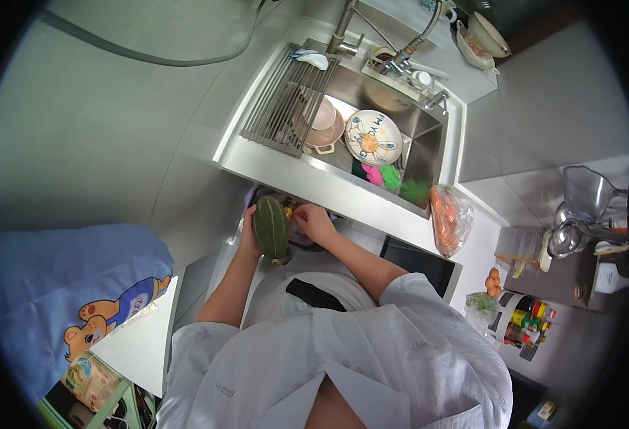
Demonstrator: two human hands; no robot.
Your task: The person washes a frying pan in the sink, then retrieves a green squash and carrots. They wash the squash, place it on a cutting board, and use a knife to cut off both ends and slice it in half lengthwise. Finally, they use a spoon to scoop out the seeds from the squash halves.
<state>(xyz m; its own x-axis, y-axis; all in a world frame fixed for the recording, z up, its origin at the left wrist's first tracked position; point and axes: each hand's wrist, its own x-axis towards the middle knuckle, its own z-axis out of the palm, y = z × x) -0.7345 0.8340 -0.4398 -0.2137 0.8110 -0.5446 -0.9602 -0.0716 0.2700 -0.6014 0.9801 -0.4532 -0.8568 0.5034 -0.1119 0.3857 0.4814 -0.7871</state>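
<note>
A long dark-green squash [271, 228] with pale stripes rests in my left hand [247, 233], its stem end towards me. Just right of the squash is my right hand [313, 222], with bent fingers close together beside a small yellow item [288, 213]. Whether those fingers grip anything is hard to see. Both hands are below the counter's front edge, over a bin [250, 194] that seems to have a purple liner. Scraps show dimly inside it, and the squash and my hands hide much of it.
Ahead is a steel sink [427, 145] holding a decorated plate [373, 138], a pink bowl [322, 115] and bright cloths [381, 175]. A roll-up rack [287, 102] spans its left side. Bagged carrots [446, 222], eggs [492, 281] and bottles [529, 322] stand at the right.
</note>
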